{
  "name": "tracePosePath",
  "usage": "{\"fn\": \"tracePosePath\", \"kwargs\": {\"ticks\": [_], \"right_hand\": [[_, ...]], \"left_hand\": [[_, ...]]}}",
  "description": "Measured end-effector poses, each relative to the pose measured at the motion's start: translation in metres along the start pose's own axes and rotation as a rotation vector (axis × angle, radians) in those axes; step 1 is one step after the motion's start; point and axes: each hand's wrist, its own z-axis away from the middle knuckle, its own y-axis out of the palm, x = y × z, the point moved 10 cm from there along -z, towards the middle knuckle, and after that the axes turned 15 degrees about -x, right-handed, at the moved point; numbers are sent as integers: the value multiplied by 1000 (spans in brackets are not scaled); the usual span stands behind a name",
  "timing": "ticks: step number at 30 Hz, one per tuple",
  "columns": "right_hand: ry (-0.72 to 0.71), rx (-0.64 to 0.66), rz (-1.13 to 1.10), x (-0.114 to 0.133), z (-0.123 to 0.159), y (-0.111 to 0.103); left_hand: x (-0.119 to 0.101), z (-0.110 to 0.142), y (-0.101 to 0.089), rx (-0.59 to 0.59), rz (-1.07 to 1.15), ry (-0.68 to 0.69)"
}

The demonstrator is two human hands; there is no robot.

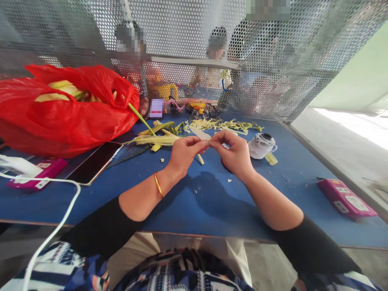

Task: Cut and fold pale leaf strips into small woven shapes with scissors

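Note:
Over the middle of the blue table, my left hand (185, 152) and my right hand (233, 150) meet fingertip to fingertip. Both are closed in a pinch on a pale, pointed piece of corn husk (200, 133), whose tip points up and left. My fingers hide its lower end. Strips of corn husk (157, 140) lie just beyond my left hand. Beside my right hand stands a spool of white thread (259, 147). A small red thing, mostly covered, shows beneath that hand; its kind is unclear.
A big red plastic bag (100, 117) with husks fills the left back. Before it lie a phone (96, 163), a purple packet (45, 174) and a white cable (71, 202). Husk scraps (212, 124) line the back, near a perforated metal screen (182, 32). Another purple packet (345, 198) sits right.

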Motion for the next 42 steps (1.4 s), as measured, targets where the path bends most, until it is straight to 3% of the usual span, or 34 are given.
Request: {"fn": "tracePosePath", "kwargs": {"ticks": [7,14,18,25,37,42], "right_hand": [[-6,10,8,2,0,0],[-133,71,28,12,-1,2],[-173,69,74,15,-1,2],[-91,16,15,9,0,1],[-1,29,-23,3,0,2],[-29,56,-7,4,0,4]], "left_hand": [[-1,1,2,7,-54,35],[9,2,1,19,36,-162],[13,2,2,32,60,-205],[10,2,2,17,90,-164],[-5,5,4,13,-14,51],[-2,4,2,-7,-21,22]]}}
